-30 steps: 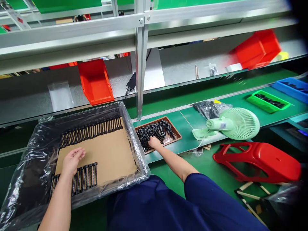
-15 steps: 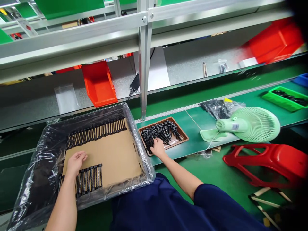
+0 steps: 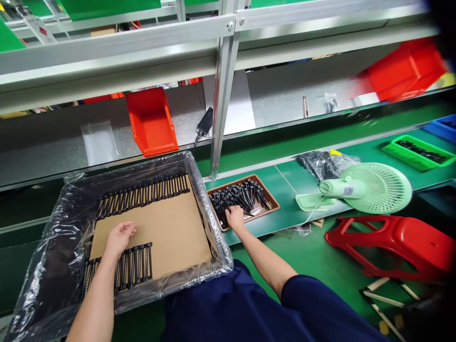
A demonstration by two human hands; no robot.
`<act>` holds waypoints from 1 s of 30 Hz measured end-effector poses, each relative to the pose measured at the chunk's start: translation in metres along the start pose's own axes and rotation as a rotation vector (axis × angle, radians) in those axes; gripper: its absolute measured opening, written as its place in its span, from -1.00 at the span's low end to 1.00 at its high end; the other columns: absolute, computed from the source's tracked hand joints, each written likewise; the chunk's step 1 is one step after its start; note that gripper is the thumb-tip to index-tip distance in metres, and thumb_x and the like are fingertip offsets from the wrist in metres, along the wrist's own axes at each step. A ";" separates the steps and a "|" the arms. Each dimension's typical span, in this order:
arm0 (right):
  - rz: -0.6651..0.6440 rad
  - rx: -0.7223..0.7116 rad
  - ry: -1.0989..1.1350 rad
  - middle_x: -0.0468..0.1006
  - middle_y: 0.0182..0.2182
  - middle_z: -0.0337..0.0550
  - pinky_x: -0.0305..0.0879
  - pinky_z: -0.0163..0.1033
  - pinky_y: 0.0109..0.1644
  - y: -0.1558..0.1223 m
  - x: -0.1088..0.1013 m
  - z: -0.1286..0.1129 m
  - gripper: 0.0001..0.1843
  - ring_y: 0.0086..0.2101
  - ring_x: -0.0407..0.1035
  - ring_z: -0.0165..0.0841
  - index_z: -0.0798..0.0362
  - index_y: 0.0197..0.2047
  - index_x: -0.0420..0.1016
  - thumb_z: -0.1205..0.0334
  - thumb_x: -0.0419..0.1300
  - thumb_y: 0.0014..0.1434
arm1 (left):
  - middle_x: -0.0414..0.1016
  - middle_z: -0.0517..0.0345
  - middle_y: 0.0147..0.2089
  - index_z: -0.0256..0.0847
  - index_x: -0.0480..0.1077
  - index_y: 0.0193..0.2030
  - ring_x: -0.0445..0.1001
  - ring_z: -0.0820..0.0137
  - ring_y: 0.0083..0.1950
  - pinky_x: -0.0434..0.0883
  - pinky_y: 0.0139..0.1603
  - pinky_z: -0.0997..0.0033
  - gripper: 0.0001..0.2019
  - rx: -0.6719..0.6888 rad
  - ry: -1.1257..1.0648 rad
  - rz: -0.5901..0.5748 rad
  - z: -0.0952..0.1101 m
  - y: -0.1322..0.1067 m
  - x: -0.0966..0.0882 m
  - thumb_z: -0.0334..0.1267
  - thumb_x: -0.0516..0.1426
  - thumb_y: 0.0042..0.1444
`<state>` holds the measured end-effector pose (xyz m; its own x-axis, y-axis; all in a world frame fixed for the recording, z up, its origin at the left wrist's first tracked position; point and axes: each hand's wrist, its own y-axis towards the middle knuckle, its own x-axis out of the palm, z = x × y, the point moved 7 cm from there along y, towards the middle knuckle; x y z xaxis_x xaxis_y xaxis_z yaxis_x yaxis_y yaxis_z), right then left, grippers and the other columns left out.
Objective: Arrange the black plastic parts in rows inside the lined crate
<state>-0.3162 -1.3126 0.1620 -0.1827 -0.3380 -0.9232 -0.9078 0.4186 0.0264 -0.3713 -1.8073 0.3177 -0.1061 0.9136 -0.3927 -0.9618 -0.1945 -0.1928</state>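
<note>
My left hand point(image 3: 120, 239) is over the cardboard sheet point(image 3: 171, 232) in a box lined with clear plastic point(image 3: 210, 218). Its fingers are curled together; whatever they may hold is too small to make out. Beside it, a row of black screw-like parts point(image 3: 142, 261) lies along the near edge, and a longer row point(image 3: 153, 190) runs along the far edge. My right hand point(image 3: 235, 218) reaches into a brown tray point(image 3: 272, 207) at the box's right. Its fingers are closed at the front of a heap of the same parts point(image 3: 245, 192), their tips partly hidden.
A pale green fan point(image 3: 381, 187) lies on the green bench, near a bag of black parts point(image 3: 318, 164) and a green bin point(image 3: 420, 152). Below is a red stool point(image 3: 402, 242) on its side. A metal post point(image 3: 224, 95) and a shelf with an orange bin point(image 3: 153, 123) stand behind.
My left hand has shifted slightly right and up over the cardboard. My right hand stays at the heap in the tray. The whole view has tilted a little.
</note>
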 end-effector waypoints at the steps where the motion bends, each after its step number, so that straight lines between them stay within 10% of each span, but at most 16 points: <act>1: 0.026 0.043 -0.013 0.38 0.00 0.19 0.06 -0.11 0.09 0.003 -0.001 0.002 -0.61 0.00 0.22 -0.08 0.18 0.01 0.46 0.14 0.01 0.25 | 0.52 0.05 -0.37 -0.26 0.42 -0.33 0.54 0.27 -0.31 0.47 -0.09 0.17 -0.47 0.006 0.000 -0.001 0.001 0.000 0.001 0.08 0.32 -0.41; 8: -0.073 0.158 -0.043 0.18 0.15 0.40 -0.04 -0.04 0.20 0.007 0.019 -0.009 -0.01 0.14 0.07 0.06 0.44 0.28 0.04 -0.14 0.21 0.03 | 0.53 0.03 -0.35 -0.26 0.43 -0.33 0.54 0.25 -0.30 0.46 -0.07 0.16 -0.47 0.030 0.021 -0.017 0.004 -0.002 0.003 0.10 0.32 -0.39; 30: -0.052 0.259 -0.021 0.49 -0.15 0.16 0.02 -0.04 0.06 0.025 0.018 -0.018 -0.45 -0.01 0.29 -0.07 0.19 0.01 0.28 0.11 0.20 -0.04 | 0.51 0.05 -0.43 -0.27 0.43 -0.36 0.52 0.28 -0.37 0.46 -0.23 0.26 -0.41 0.039 0.082 -0.068 -0.004 -0.001 0.013 0.21 0.30 -0.41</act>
<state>-0.3488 -1.3231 0.1530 -0.1280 -0.3484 -0.9286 -0.7884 0.6038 -0.1178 -0.3709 -1.7967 0.3090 -0.0207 0.8915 -0.4525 -0.9752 -0.1178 -0.1874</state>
